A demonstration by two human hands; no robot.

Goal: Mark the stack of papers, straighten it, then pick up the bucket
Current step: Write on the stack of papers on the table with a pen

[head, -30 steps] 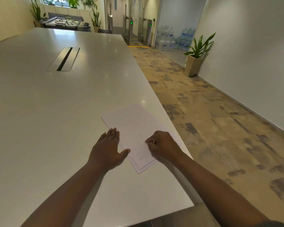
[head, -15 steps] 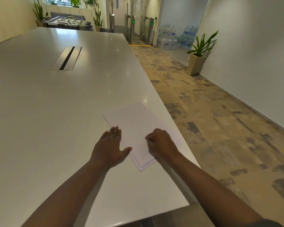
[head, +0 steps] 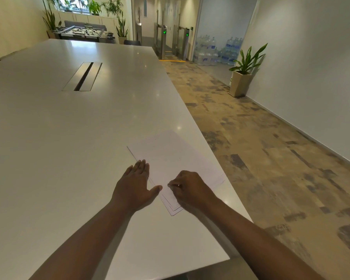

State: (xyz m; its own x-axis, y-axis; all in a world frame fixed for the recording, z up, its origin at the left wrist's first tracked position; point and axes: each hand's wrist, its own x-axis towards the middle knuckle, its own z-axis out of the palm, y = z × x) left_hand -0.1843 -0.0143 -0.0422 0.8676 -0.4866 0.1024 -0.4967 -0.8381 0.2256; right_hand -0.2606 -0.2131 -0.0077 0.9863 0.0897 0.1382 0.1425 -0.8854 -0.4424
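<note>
A loose stack of white papers (head: 170, 156) lies askew near the right edge of the long white table (head: 69, 138), its sheets fanned at the near corner. My left hand (head: 135, 188) rests flat, fingers apart, on the stack's left edge. My right hand (head: 190, 190) is curled on the near part of the stack, its fingers pinched around a small pale pen (head: 172, 185) whose tip touches the top sheet. The pen is mostly hidden by the fingers. No bucket is in view.
The table's right edge runs just beside the papers, with patterned floor (head: 271, 158) beyond it. A cable slot (head: 83, 76) is set in the table's middle. A potted plant (head: 242, 77), water bottles (head: 216, 51) and turnstiles (head: 174, 41) stand far back.
Both hands keep their places on the papers; my right hand shifts only slightly on the sheet. The view has drifted a little.
</note>
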